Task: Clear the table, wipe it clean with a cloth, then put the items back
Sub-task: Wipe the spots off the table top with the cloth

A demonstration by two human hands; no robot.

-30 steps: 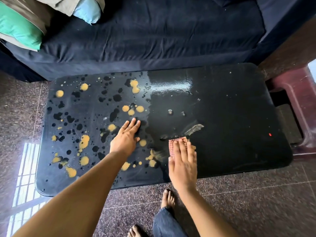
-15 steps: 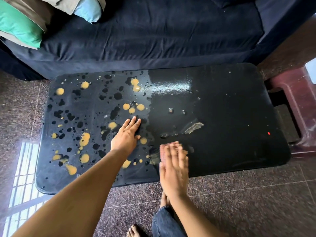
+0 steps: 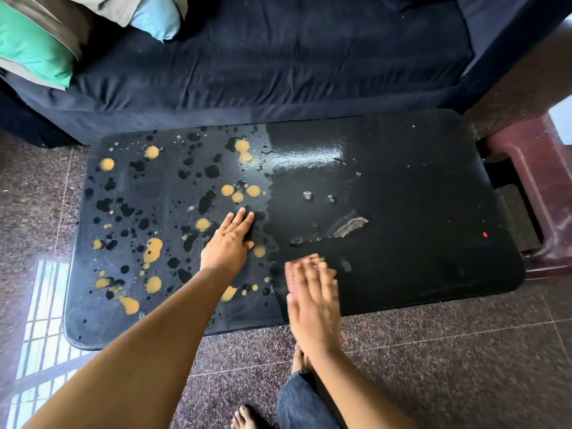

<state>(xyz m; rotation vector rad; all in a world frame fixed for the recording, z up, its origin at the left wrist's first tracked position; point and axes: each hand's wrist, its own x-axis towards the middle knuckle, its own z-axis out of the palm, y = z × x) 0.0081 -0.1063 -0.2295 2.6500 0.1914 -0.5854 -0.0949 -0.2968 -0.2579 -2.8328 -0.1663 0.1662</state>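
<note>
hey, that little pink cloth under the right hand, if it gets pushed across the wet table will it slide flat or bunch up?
The cloth looks thin and soft, so it would probably bunch unless the right hand presses flat. The table looks glossy and wet, so it should glide easily. It likely soaks up the orange spots and gets heavier.
</note>
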